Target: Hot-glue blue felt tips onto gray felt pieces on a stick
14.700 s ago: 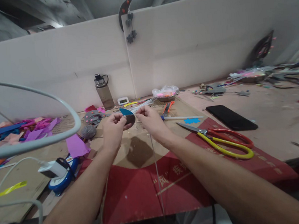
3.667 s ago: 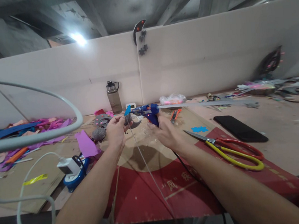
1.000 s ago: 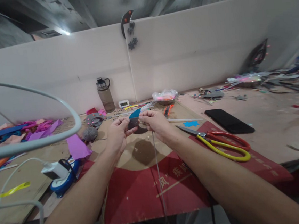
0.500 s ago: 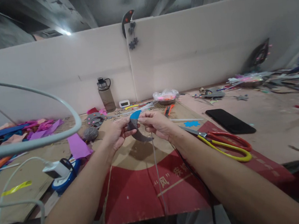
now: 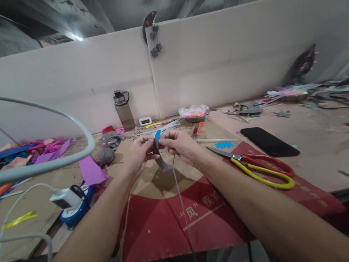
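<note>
Between my hands, above the cardboard, is a crescent shape (image 5: 163, 163) wound in grey yarn, its upper tip bare and blue. My left hand (image 5: 138, 153) pinches it from the left, thumb and fingers closed. On the other side, my right hand (image 5: 182, 146) has its fingers closed at the crescent's edge just below the blue part, where the yarn appears pinched; the fingertips partly hide it. A loose strand of grey yarn (image 5: 179, 193) hangs from below my right hand, over the cardboard's front edge towards my lap.
Red-and-yellow-handled scissors (image 5: 257, 166), a blue flower cutout (image 5: 224, 145), an orange utility knife (image 5: 197, 130) and a black phone (image 5: 268, 141) lie to the right. A ball of grey yarn (image 5: 106, 156), a water bottle (image 5: 124, 113) and a white cable (image 5: 85, 134) are left. Printed cardboard (image 5: 155, 230) lies beneath.
The crescent has turned, from its broad face to a narrower edge-on view. My right fingers have shifted slightly left, and the hanging strand has swung left.
</note>
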The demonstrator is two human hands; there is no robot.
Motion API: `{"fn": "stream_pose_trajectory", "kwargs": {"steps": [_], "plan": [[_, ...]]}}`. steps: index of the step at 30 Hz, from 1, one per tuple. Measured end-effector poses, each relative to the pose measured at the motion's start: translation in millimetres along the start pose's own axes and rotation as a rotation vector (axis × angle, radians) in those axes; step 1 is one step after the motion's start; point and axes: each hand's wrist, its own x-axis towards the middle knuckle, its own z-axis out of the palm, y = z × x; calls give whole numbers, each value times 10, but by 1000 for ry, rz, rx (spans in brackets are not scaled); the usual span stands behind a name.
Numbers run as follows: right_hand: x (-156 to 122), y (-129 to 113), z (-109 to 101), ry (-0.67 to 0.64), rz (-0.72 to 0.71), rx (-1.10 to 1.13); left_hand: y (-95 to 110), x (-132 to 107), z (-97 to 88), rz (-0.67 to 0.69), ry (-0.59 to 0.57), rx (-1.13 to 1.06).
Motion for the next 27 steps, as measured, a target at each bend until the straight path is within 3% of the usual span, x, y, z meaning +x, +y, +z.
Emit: {"fn": "stream_pose_trajectory", "kwargs": {"steps": [10,15,23,27], "plan": [[45,51,-5,83,-59,-29,-30,-40,66,188,-61,325],[46,76,-11,97,-74,-88,-77,-44,71,244,23,408],[64,132,20,77,-77,-128,-133,-7,85,272,41,381],[80,146,10,122,-121,-178,-75,-17,77,219,51,395]]}}
